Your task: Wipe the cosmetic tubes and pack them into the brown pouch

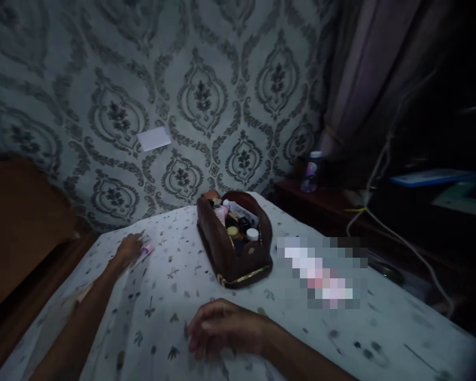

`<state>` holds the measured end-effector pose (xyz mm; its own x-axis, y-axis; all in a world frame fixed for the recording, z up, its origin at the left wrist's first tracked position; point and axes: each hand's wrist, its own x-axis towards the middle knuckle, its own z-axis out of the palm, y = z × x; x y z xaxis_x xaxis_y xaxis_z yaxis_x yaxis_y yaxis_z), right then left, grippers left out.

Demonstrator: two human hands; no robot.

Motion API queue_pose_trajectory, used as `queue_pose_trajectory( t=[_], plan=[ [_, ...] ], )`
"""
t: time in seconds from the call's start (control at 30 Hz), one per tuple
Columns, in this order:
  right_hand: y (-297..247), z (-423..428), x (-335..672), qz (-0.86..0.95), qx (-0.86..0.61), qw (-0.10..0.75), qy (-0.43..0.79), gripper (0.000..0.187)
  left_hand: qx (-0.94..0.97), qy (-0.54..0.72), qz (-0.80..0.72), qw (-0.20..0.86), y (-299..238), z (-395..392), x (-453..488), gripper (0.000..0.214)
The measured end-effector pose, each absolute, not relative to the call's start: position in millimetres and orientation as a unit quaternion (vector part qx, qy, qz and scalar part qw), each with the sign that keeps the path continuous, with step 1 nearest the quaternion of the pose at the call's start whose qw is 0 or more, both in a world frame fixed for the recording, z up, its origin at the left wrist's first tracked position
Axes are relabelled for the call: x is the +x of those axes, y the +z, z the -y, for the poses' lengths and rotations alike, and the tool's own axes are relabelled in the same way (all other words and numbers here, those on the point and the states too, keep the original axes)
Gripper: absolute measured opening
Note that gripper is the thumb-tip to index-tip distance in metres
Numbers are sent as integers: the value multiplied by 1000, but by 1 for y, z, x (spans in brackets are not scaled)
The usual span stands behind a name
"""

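Note:
My left hand (pixel 130 248) is stretched out to the far left of the bed. Its fingers are bent down around a small pink-and-white item (pixel 147 250), perhaps a tube or packet; blur and dim light hide its exact kind. Nearer to me, my right hand (pixel 222 328) hovers low over the sheet, fingers loosely curled and holding nothing visible. Between and beyond both hands stands a brown toiletry bag (pixel 238 264), unzipped at the top. Inside it are several bottles and tubes, among them a white-capped one (pixel 252 234) and a yellowish lid (pixel 232 232).
A patterned sheet (pixel 170 317) covers the bed. A pixelated pinkish item (pixel 321 275) lies right of the bag. A bottle (pixel 311 172) stands on a dark red ledge (pixel 289 188) near a hanging white cable (pixel 412 270). Patterned wallpaper (pixel 202 100) rises behind; a brown board (pixel 24 222) stands left.

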<state>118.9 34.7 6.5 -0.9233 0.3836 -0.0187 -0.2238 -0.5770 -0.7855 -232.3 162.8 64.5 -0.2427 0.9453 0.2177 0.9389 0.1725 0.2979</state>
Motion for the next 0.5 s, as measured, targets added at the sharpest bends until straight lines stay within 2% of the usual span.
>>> queue_pose_trajectory(
  t=[0.17, 0.3, 0.4, 0.5],
  plan=[
    [6, -37, 120, 425, -92, 174, 883, 46, 629, 79, -773, -3, 47, -169, -233, 38],
    [9, -36, 123, 425, -89, 172, 884, 45, 638, 45, -768, -27, 56, -170, -233, 48],
    [9, -35, 122, 413, -108, 194, 883, 45, 653, 124, -747, -34, 74, -160, -218, 54],
    [8, -34, 118, 382, -138, 260, 876, 48, 696, 266, -666, 31, 89, -128, -176, 51]
  ],
)
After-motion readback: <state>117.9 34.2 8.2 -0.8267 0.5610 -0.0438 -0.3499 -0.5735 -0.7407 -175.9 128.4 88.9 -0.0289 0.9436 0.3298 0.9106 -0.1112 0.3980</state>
